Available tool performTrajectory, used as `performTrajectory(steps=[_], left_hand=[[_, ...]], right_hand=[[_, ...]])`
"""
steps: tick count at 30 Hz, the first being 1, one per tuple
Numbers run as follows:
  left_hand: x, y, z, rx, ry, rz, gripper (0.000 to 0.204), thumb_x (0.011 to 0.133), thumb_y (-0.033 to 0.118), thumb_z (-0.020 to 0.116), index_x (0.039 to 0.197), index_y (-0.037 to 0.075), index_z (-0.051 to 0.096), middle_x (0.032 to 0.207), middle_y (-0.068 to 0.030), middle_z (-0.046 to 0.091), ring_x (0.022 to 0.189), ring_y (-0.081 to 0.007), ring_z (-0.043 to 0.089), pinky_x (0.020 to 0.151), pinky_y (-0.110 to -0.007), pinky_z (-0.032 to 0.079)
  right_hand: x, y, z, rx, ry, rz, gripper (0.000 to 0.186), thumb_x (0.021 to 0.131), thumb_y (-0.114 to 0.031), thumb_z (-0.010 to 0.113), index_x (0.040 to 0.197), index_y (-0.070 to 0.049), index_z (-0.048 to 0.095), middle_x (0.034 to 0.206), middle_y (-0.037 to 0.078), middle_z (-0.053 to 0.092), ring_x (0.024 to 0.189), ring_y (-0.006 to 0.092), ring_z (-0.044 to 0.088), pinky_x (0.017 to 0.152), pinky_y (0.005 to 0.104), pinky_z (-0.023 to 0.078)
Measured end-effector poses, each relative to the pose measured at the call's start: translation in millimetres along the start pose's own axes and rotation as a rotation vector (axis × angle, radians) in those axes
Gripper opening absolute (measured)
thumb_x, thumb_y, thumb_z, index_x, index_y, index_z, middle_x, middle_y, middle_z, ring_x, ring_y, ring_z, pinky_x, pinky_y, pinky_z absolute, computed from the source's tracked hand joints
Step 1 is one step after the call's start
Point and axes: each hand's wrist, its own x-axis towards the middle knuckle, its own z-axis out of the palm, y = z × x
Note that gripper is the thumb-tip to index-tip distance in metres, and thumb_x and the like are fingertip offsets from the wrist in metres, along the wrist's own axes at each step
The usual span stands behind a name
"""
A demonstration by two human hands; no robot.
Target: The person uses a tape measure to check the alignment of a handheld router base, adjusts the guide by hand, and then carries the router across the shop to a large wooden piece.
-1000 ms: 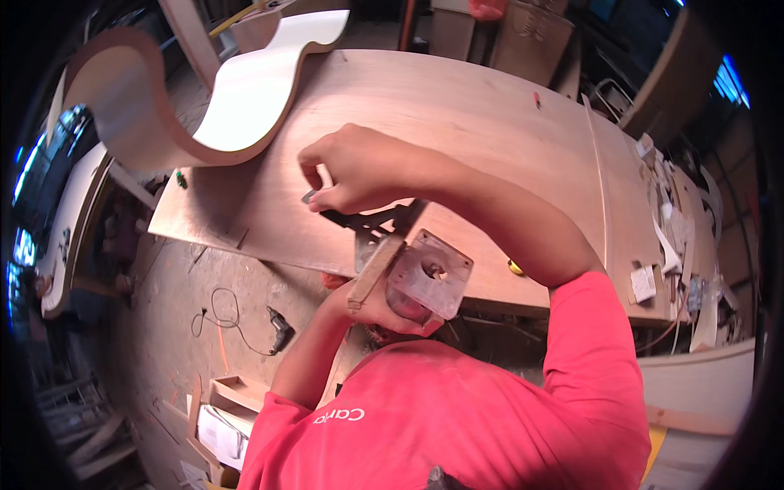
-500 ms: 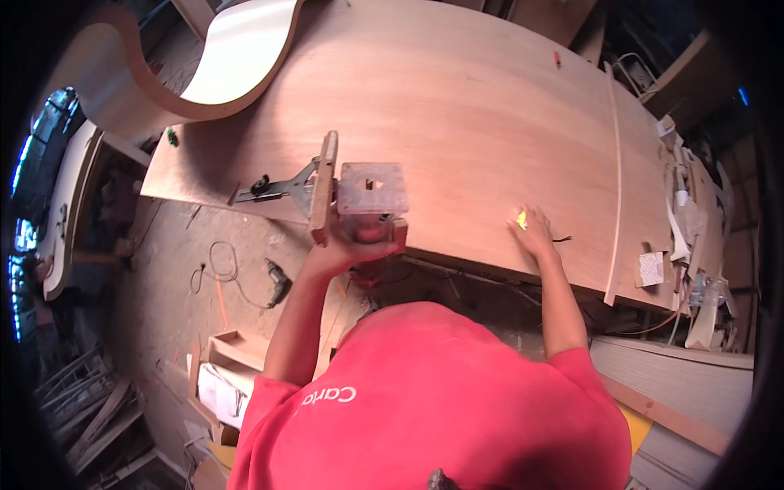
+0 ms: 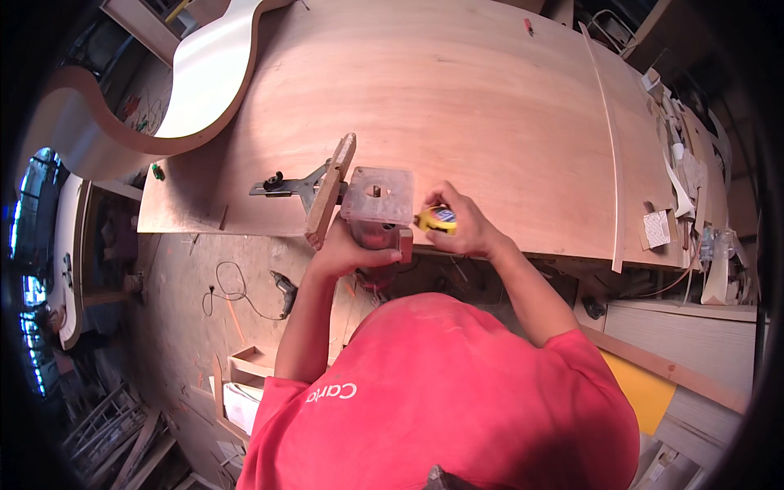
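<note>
My left hand (image 3: 343,253) is wrapped round the red body of a trim router (image 3: 380,196), turned so its clear square base faces up. A metal edge guide (image 3: 309,186) with a wooden strip (image 3: 333,184) sticks out from the router's left side. In my right hand (image 3: 467,224) is a yellow tape measure (image 3: 441,219), held close beside the router base. Both are over the near edge of a large plywood sheet (image 3: 482,122). Most of the router body is hidden by its base and my left hand.
A wavy bent panel (image 3: 233,94) stands at the far left of the sheet. A long thin wood strip (image 3: 609,155) lies across its right part, with offcuts (image 3: 679,167) beyond. On the floor lies a corded drill (image 3: 284,294), near a wooden box (image 3: 251,359).
My right hand has picked up the tape measure from the sheet and carried it left to the router. The router stays in my left hand. The view has shifted slightly.
</note>
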Motion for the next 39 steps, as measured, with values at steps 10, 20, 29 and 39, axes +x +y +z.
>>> performTrajectory(steps=[10, 20, 29, 39], left_hand=[[-1, 5, -8, -0.048, -0.043, -0.01, 0.089, 0.056, 0.014, 0.099, 0.133, -0.003, 0.057, 0.123, -0.0098, 0.066, 0.115, -0.0201, 0.063, 0.103, -0.037, 0.051], [-6, 39, -35, -0.146, 0.221, -0.061, 0.047, 0.068, 0.008, 0.092, 0.108, 0.001, 0.068, 0.091, -0.0063, 0.074, 0.082, -0.0164, 0.07, 0.075, -0.033, 0.057], [1, 52, -26, -0.113, 0.19, -0.074, 0.042, 0.07, 0.011, 0.092, 0.104, 0.002, 0.068, 0.091, -0.006, 0.073, 0.081, -0.0147, 0.068, 0.075, -0.032, 0.055], [7, 54, -22, -0.124, 0.18, -0.073, 0.051, 0.07, 0.009, 0.09, 0.114, 0.002, 0.066, 0.1, -0.0066, 0.073, 0.09, -0.0181, 0.069, 0.081, -0.037, 0.056]], right_hand=[[22, -11, 4, -0.151, -0.031, -0.065, 0.049, 0.078, -0.019, 0.08, 0.118, -0.006, 0.056, 0.109, 0.013, 0.065, 0.101, 0.0294, 0.066, 0.091, 0.0413, 0.052], [-23, 38, -97, -0.001, 0.087, 0.434, 0.031, 0.093, -0.025, 0.071, 0.117, -0.005, 0.076, 0.097, 0.009, 0.072, 0.093, 0.0235, 0.065, 0.087, 0.0375, 0.051], [76, -76, -115, -0.356, 0.057, 0.034, 0.033, 0.095, -0.028, 0.071, 0.112, 0.0, 0.074, 0.089, 0.003, 0.067, 0.085, 0.0133, 0.061, 0.079, 0.0299, 0.049], [95, -85, -110, -0.451, -0.035, 0.063, 0.036, 0.093, -0.034, 0.071, 0.112, -0.004, 0.076, 0.109, 0.013, 0.074, 0.104, 0.0289, 0.068, 0.093, 0.0381, 0.052]])
